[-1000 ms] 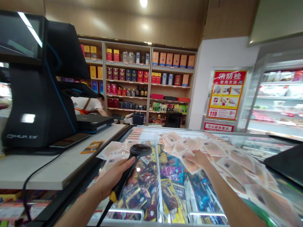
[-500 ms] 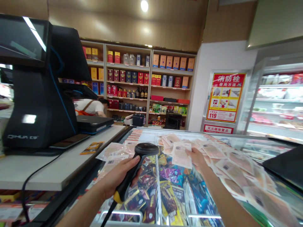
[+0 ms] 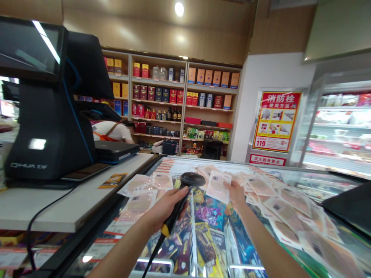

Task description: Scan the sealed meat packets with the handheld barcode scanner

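Observation:
My left hand is wrapped round the handle of a black and yellow barcode scanner, its head raised over the glass-topped freezer. Between the fingers of my right hand is the edge of a clear flat packet with a barcode label. The scanner head is close to the packet's left side, apart from it. More such packets lie overlapping to the right of my right hand. A smaller group of packets rests on the glass left of the scanner. Wrapped ice creams show through the glass below.
A black checkout terminal stands on the white counter at left, near a phone and an orange snack packet. A person in a white top bends beyond it. Shelves of boxes line the back wall.
The scanner in my left hand has moved right and slightly up, nearer the packet. My right hand has shifted the packet a little left and tilted it.

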Demonstrator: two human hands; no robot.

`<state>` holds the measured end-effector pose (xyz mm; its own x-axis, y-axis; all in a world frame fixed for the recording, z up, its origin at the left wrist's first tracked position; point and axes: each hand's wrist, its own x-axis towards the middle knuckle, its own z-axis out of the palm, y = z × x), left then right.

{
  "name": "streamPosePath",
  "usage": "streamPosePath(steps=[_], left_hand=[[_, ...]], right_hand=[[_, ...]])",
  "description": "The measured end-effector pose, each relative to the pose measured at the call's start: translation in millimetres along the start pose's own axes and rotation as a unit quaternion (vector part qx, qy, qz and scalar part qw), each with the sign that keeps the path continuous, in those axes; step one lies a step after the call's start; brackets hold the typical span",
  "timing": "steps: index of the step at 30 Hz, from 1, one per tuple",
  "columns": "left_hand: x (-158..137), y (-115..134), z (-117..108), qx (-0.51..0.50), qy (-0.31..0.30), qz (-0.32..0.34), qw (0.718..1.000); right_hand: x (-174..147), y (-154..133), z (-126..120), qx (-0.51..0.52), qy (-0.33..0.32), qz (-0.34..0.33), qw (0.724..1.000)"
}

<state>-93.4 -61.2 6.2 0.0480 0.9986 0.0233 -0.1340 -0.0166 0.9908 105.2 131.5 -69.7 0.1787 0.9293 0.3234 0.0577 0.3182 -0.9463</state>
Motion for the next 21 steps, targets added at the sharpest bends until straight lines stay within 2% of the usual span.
streamPosePath(steps=[5,9,14,21], left_hand=[[26.4,-12.8,-0.8,-0.004,0.049,0.023,0.999],[33.4,-19.1,-0.1,-0.009,0.024,0.022,0.999],[27.1,-18.0,-2.5,-0.01,0.013,0.013,1.0],[26.4,-17.6,-1.3,-0.018,-0.005,0.016,1.0]], right_hand=[[3.9,5.0,1.7,-0.018,0.021,-0.02,0.999],[6.4,8.5,0.4,-0.025,0.028,-0.027,0.999],[8.1,9.5,-1.8,-0.05,0.034,-0.031,0.998],[4.1,5.5,0.6,-0.023,0.033,-0.01,0.999]])
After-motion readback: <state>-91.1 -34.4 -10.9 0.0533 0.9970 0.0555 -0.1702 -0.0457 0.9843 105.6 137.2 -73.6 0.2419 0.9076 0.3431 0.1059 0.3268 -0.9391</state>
